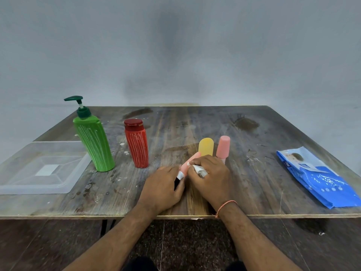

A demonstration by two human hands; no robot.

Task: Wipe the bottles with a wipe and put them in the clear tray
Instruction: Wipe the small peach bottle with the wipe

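My left hand [163, 187] grips the lower end of a small pink bottle [189, 163], which tilts up and away from me over the table's middle. My right hand [210, 175] presses a crumpled white wipe [199, 170] against that bottle's side. Behind my hands stand a small yellow bottle [206, 146] and another small pink bottle [223, 146]. A green pump bottle [93, 145] and a red bottle [136, 145], both streaked with white marks, stand to the left. The clear tray [64, 184] lies at the far left with no bottles in it.
A blue pack of wipes [320, 177] lies flat at the right side of the worn wooden table [254, 192]. A grey wall rises behind the table's far edge. The near edge runs just under my wrists.
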